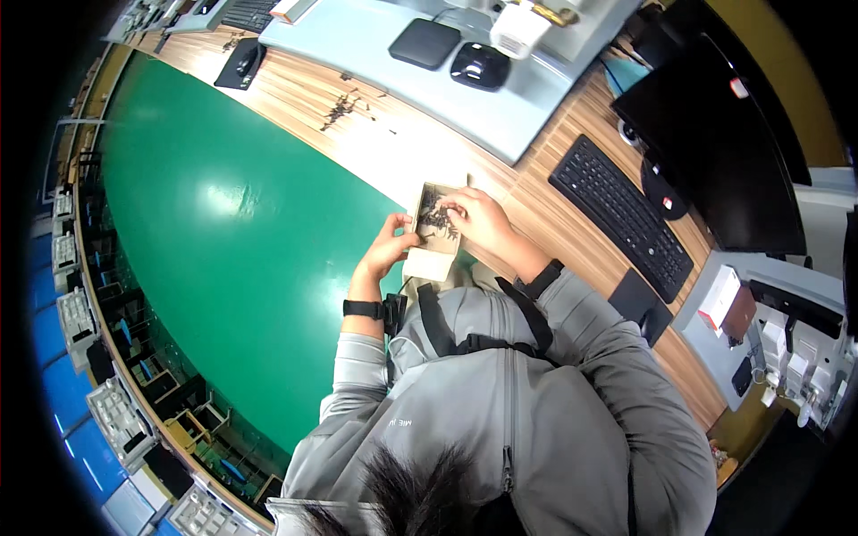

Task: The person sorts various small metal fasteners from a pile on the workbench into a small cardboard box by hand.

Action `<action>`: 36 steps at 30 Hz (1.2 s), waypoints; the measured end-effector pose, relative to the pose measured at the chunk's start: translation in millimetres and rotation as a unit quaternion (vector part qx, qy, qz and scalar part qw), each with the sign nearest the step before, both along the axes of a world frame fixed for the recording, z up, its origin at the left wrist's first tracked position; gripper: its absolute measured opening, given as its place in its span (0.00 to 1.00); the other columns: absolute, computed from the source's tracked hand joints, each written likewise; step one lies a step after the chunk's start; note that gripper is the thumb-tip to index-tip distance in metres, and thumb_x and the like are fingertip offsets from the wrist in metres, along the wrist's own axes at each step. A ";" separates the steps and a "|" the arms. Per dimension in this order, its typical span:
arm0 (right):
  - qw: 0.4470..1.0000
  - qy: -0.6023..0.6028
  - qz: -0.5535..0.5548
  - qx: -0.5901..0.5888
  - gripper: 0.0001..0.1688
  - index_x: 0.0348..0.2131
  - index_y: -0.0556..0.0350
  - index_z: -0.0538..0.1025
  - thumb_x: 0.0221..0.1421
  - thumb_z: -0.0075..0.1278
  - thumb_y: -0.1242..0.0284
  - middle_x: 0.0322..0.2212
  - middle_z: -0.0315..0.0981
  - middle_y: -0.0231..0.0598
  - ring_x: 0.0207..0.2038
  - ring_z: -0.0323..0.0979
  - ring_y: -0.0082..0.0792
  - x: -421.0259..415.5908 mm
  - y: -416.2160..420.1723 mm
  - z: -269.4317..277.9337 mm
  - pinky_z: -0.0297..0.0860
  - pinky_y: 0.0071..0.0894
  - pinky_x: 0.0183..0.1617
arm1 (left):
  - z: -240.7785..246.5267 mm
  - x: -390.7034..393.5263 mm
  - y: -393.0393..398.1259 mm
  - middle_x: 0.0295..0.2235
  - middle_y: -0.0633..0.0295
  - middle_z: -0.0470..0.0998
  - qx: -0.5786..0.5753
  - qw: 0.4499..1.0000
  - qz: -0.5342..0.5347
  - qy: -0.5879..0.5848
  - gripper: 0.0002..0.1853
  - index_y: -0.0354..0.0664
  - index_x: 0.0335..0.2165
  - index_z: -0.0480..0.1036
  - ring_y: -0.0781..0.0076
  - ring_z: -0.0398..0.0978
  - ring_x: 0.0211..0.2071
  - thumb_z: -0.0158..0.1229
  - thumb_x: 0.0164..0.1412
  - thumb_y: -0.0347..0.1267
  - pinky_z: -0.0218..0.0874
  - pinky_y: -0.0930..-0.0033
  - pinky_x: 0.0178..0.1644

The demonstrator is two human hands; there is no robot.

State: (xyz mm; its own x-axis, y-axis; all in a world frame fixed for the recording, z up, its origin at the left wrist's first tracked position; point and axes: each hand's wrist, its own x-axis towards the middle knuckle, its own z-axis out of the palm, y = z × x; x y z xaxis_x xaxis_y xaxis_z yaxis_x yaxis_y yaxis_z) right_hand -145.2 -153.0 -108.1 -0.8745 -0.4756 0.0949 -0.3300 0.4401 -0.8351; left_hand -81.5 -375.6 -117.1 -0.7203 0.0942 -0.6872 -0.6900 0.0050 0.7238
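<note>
A small open cardboard box (429, 263) with its flap folded towards me stands at the table's near edge. Dark screws (434, 218), or similar small fasteners, lie inside it. My left hand (389, 246) grips the box's left side, thumb at the rim. My right hand (479, 218) reaches over the right wall, its fingertips among the dark pieces; whether it pinches one cannot be told. More such dark pieces (340, 109) lie scattered on the wood-grain table (301, 87) beyond the box.
A pale blue-grey raised board (362, 33) bears two black devices (480, 66). To the right are a black keyboard (620, 214), a monitor (710, 147) and a mouse pad (633, 298). Another mouse pad (234, 72) lies far left. Green floor (234, 234) shows left of the table.
</note>
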 end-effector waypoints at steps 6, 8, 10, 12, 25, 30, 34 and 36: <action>0.987 -0.012 -0.139 -0.081 0.08 0.30 0.58 0.76 0.48 0.48 0.84 0.29 0.71 0.41 0.27 0.72 0.35 -27.7 -71.9 3.9 0.70 0.27 0.32 | -0.5 6.8 -91.8 0.35 0.63 0.71 -0.015 0.998 0.063 0.006 0.25 0.48 0.45 0.61 0.71 0.70 0.36 0.58 0.46 0.28 0.64 0.68 0.36; 0.985 -0.022 -0.164 -0.045 0.08 0.30 0.59 0.76 0.47 0.49 0.83 0.29 0.72 0.43 0.26 0.72 0.37 -50.8 -96.2 -17.0 0.70 0.29 0.33 | 1.7 7.2 -133.6 0.35 0.63 0.71 -0.006 0.997 0.081 0.011 0.25 0.48 0.45 0.61 0.71 0.71 0.36 0.58 0.46 0.28 0.65 0.67 0.37; 0.980 0.030 -0.193 0.019 0.09 0.32 0.60 0.76 0.46 0.50 0.83 0.31 0.72 0.44 0.27 0.73 0.39 -76.7 -117.0 -54.9 0.71 0.32 0.34 | 4.3 -1.7 -180.6 0.35 0.63 0.71 -0.011 0.996 0.089 0.003 0.25 0.48 0.44 0.61 0.70 0.71 0.36 0.58 0.45 0.27 0.65 0.67 0.37; 0.975 0.040 -0.210 0.061 0.12 0.34 0.60 0.75 0.45 0.51 0.82 0.32 0.72 0.47 0.28 0.73 0.40 -97.3 -142.6 -65.0 0.71 0.35 0.36 | 2.9 -8.4 -233.0 0.36 0.63 0.71 -0.030 0.995 0.093 0.004 0.25 0.48 0.44 0.61 0.69 0.71 0.36 0.58 0.45 0.27 0.65 0.66 0.37; 0.955 0.010 -0.277 0.105 0.19 0.38 0.62 0.75 0.41 0.57 0.77 0.29 0.70 0.43 0.26 0.71 0.31 -171.1 -262.4 -89.6 0.71 0.28 0.33 | 3.3 -92.6 -402.1 0.44 0.65 0.63 -0.008 0.996 0.086 0.009 0.25 0.48 0.44 0.61 0.70 0.69 0.40 0.58 0.46 0.28 0.65 0.67 0.37; 0.957 -0.025 -0.281 0.072 0.19 0.39 0.59 0.75 0.42 0.56 0.79 0.29 0.69 0.42 0.26 0.70 0.30 -195.4 -300.3 -86.1 0.71 0.27 0.34 | 10.4 -160.4 -417.1 0.44 0.64 0.64 -0.013 0.999 0.045 0.021 0.24 0.48 0.44 0.61 0.73 0.68 0.36 0.58 0.46 0.27 0.63 0.72 0.34; 0.953 -0.055 -0.283 0.093 0.18 0.39 0.60 0.74 0.43 0.55 0.78 0.29 0.68 0.42 0.27 0.70 0.31 -213.3 -317.4 -75.6 0.70 0.28 0.34 | 7.8 -213.5 -429.6 0.43 0.64 0.66 -0.017 0.999 0.001 0.045 0.24 0.46 0.44 0.61 0.74 0.68 0.34 0.58 0.47 0.27 0.62 0.75 0.33; 0.940 -0.043 -0.314 0.123 0.16 0.37 0.58 0.75 0.44 0.54 0.75 0.29 0.67 0.44 0.29 0.70 0.40 -220.6 -314.9 -54.8 0.69 0.36 0.36 | 8.8 -232.6 -427.0 0.40 0.64 0.67 -0.023 0.998 0.009 0.052 0.24 0.46 0.45 0.61 0.75 0.68 0.32 0.58 0.47 0.27 0.61 0.75 0.32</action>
State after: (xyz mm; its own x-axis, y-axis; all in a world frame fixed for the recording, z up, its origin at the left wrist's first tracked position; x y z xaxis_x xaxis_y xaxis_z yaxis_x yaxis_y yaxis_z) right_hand -365.7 -467.9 -162.9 -0.9897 0.1392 -0.0339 0.1235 0.7084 -0.6949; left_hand -314.1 -802.6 -108.3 -0.7893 0.0497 -0.6120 -0.6113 0.0286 0.7908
